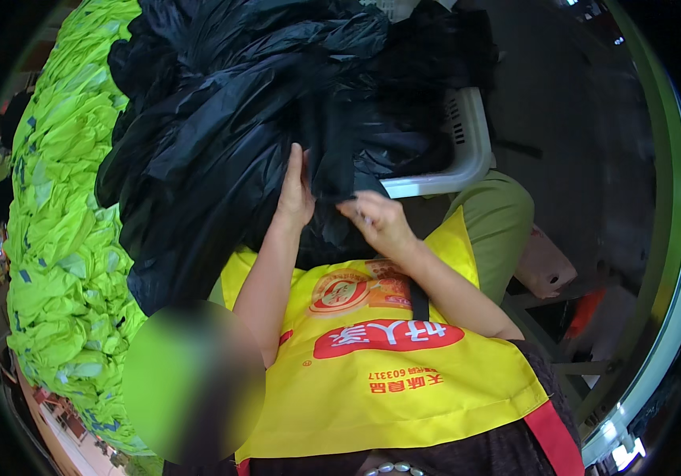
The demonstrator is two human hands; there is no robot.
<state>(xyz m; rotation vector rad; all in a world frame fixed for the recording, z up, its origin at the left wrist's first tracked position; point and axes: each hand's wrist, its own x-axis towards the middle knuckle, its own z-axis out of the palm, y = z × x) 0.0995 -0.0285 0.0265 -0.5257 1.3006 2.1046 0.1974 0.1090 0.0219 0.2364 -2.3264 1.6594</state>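
A: What are the hands doing?

B: Both are in the middle of the frame. The left hand (296, 190) is flat and open, its fingers pointing up, pressed against a big heap of black cloth (229, 119). The right hand (378, 218) is curled, and its fingertips pinch a fold of the same cloth.

A: Where is the cloth?

B: It fills the top middle of the frame and hangs down to the person's lap, just above a yellow apron (388, 373).

A: What is under the cloth?

B: A white basket (471, 151) pokes out on the right of the heap. The cloth lies over it.

A: And that bright stuff?

B: A long stack of green vests (63, 206) runs down the left side, touching the black heap.

A: Anything else?

B: A brown stool (545, 266) sits at the right, near the person's knee. Beads (392, 469) show at the bottom edge.
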